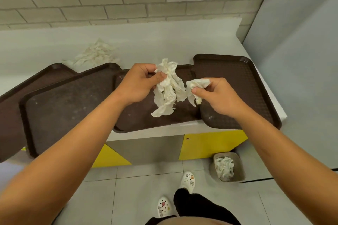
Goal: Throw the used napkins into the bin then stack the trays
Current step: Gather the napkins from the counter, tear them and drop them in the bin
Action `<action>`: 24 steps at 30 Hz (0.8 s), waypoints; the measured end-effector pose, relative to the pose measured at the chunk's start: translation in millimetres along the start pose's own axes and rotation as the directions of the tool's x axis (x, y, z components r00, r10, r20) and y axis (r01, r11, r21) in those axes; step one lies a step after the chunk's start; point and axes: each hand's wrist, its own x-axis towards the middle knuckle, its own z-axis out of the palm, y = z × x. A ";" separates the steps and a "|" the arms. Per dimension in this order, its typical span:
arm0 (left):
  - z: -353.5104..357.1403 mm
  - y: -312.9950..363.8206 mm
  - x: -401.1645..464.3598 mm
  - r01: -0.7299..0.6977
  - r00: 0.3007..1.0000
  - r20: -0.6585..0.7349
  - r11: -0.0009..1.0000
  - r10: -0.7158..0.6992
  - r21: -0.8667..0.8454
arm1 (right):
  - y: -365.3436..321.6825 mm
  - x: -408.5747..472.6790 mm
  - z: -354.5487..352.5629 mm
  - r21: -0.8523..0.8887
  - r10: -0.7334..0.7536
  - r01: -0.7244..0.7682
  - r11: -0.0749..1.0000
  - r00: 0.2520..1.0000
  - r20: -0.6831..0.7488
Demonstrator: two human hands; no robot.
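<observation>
Several dark brown trays lie side by side and overlapping on a white counter: a far-left tray [11, 115], a big left tray [64, 104], a middle tray [139, 118] and a right tray [237, 86]. Above the middle tray my left hand [140, 82] grips a long crumpled white napkin [168, 89] that hangs down. My right hand [215, 95] pinches a smaller crumpled napkin [196, 86] beside it. A loose pile of napkins [95, 55] lies on the counter behind the left trays. A grey bin [237, 166] on the floor at the right holds crumpled napkins.
The white counter [164, 42] runs along a tiled wall, with a grey panel at the right end. Yellow cabinet fronts [210, 144] sit below it. My feet in white clogs [188, 181] stand on the tiled floor just left of the bin.
</observation>
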 end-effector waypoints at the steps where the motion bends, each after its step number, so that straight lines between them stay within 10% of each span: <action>1: 7.9 3.1 -4.7 -0.005 1.000 0.005 1.000 0.005 -0.007 | -0.2 -9.4 -3.3 0.003 0.001 -0.001 1.000 1.000 -0.006; 24: 229.9 72.3 -69.9 0.037 0.999 -0.018 0.997 -0.039 -0.066 | 67.8 -193.0 -157.6 0.197 0.054 -0.034 0.980 0.994 -0.097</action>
